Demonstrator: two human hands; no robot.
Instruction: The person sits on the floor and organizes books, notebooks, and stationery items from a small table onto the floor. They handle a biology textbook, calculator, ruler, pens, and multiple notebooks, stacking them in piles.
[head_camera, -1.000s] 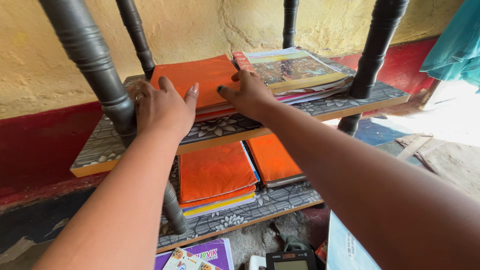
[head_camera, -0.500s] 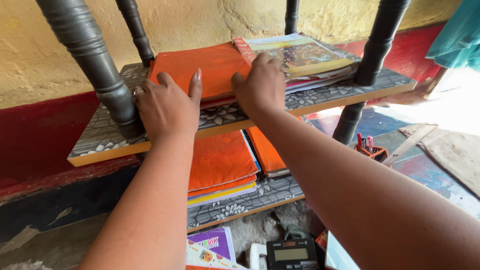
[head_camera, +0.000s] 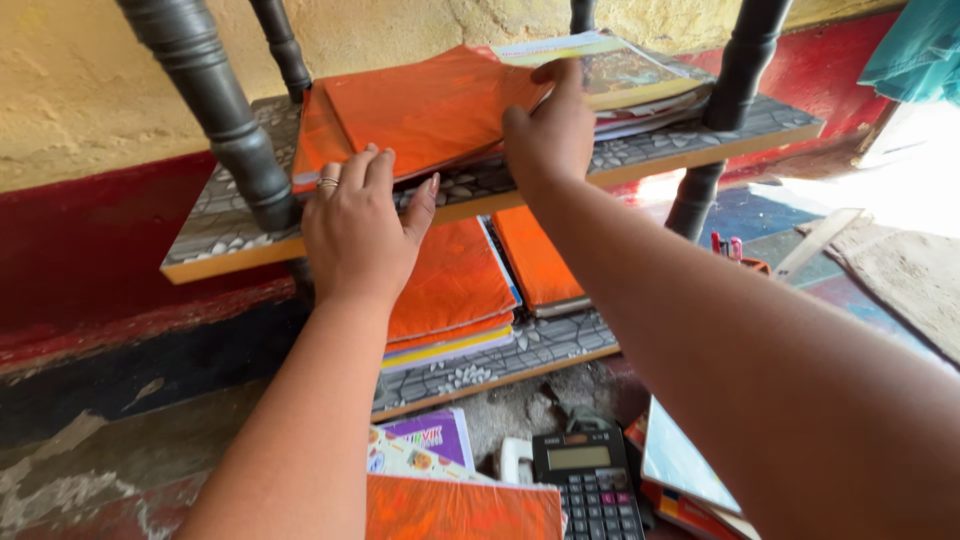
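Since the earlier frame the orange-covered book (head_camera: 430, 105) has come up off its pile: its right edge is now lifted and tilted, where half a second ago it lay flat on the upper shelf (head_camera: 230, 235). The right hand (head_camera: 550, 135), in the upper middle of the frame, has moved to that raised edge and is clamped on it, thumb beneath and fingers on top. The left hand (head_camera: 362, 225) has slid down to the front edge of the shelf; its fingers are together and rest against the lower edge of the pile, pinning it rather than gripping it. This suggests the top book is being separated from those below. Just to the right of the lifted book, touching it, sits a stack of picture-covered books (head_camera: 630, 75). Dark turned posts stand close by: one at upper left (head_camera: 215, 110) beside the left hand, another at upper right (head_camera: 740, 60) beside the picture stack; they narrow the way out. On the lower shelf (head_camera: 500, 365) lie two more orange piles (head_camera: 455, 285), partly hidden by the left wrist. At the bottom of the frame, on the floor, are a dark calculator (head_camera: 590, 480), a purple booklet (head_camera: 430, 440), another orange cover (head_camera: 460, 508) and a pale blue board (head_camera: 685, 465). A small holder with pens (head_camera: 728, 250) stands at middle right.
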